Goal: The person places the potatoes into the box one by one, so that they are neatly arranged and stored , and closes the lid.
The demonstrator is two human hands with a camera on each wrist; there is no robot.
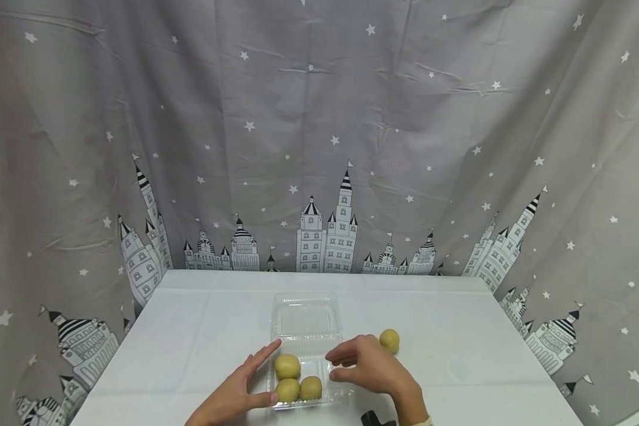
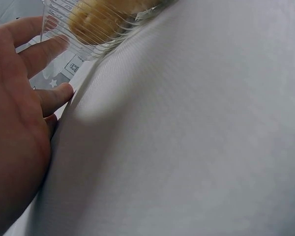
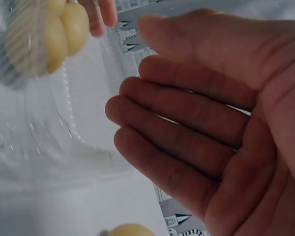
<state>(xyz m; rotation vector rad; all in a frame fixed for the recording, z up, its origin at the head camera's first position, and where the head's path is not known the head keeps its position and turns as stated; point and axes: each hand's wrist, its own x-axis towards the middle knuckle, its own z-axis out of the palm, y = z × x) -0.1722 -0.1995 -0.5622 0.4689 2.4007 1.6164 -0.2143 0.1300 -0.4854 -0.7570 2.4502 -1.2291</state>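
A clear plastic container (image 1: 319, 395) lies with its lid (image 1: 306, 316) folded back behind it. Several yellow, potato-like round items are in view; three are in the container's left and front part, one of them (image 1: 311, 388) at the front middle. My left hand (image 1: 234, 390) is at the container's left side, fingers spread, fingertips touching its wall in the left wrist view. My right hand (image 1: 375, 367) hovers at the container's right edge, fingers extended and slightly bent, with nothing held; its palm (image 3: 246, 162) shows in the right wrist view.
Another yellow round item (image 1: 389, 341) sits on the white table (image 1: 458, 331) just behind my right hand. A black object (image 1: 377, 419) is at the front edge of the view. A grey curtain (image 1: 404, 118) with castles and stars hangs behind the table.
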